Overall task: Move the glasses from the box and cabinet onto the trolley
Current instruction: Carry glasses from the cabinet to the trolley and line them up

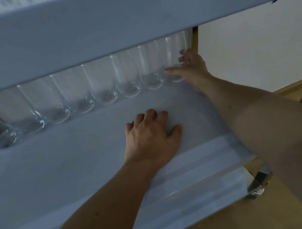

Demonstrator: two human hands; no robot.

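The left forearm reaches in from the bottom edge, and the left hand (pixel 152 135) rests palm down on the white liner of the trolley's lower shelf (pixel 56 166), its fingers (pixel 151 113) loosely bent and holding nothing. The right arm comes in from the right side, and the right hand (pixel 191 69) is at the last glass (pixel 174 58) on the right end of the row, thumb across its front and fingers curled around its right side. A row of clear glasses (pixel 77 91) stands upright along the back edge of this shelf, side by side, their tops hidden by the upper shelf (pixel 114 26). A chrome trolley corner (pixel 258 183) stands over the wooden floor (pixel 229 223).
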